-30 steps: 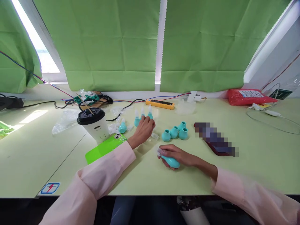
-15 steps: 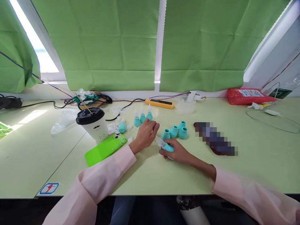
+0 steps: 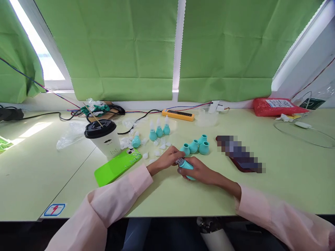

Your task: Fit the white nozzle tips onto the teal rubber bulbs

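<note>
My right hand is wrapped around a teal bulb syringe, which tilts up and to the left. My left hand has its fingers closed at the syringe's clear nozzle and covers the tip; any small part between those fingers is hidden. Just behind my hands stand several teal bulbs with open necks. Farther left, three bulbs with clear nozzles stand in a row. Small clear plastic pieces lie scattered in front of them, and another nozzled bulb is beside more pieces.
A lidded paper cup stands at left behind a bright green phone. A dark, pixelated object lies at right. Toward the back are a yellow device, cables and a red package.
My left hand has moved right and down from above the small plastic pieces to the syringe's nozzle, uncovering those pieces. My right hand keeps hold of the bulb syringe, nearly unmoved.
</note>
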`<state>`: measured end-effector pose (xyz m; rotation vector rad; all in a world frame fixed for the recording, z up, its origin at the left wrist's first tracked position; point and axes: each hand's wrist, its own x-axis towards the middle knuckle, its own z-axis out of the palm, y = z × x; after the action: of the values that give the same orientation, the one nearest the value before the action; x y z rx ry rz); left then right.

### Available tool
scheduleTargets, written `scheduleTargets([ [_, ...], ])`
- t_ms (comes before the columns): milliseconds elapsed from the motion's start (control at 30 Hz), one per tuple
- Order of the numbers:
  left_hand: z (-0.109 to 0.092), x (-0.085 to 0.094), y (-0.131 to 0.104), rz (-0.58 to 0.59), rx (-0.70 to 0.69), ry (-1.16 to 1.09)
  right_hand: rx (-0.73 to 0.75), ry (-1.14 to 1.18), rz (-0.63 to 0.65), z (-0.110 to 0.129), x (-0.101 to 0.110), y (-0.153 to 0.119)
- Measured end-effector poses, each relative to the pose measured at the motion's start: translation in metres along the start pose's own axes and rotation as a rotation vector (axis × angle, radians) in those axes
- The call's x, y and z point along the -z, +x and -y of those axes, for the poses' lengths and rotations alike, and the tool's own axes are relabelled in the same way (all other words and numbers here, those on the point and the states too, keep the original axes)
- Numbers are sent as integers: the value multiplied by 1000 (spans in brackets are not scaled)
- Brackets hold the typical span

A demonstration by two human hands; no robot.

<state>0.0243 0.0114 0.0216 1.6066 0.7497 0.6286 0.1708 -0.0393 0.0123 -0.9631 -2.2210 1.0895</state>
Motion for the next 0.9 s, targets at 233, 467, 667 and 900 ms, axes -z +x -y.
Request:
scheduleTargets([
  [233,-6,29,14,-244,-57,71,190,-185,-153,3,22,-1],
  [467,-2,28,42,-467,-300,1190,128,-286,-141,0,26,2],
  [667,21,29,62,-242,-234,1368,123,-488,-329,-8,21,4],
  [900,13,31,57,-395,-292,1393,184,-596,-329,-14,17,3],
])
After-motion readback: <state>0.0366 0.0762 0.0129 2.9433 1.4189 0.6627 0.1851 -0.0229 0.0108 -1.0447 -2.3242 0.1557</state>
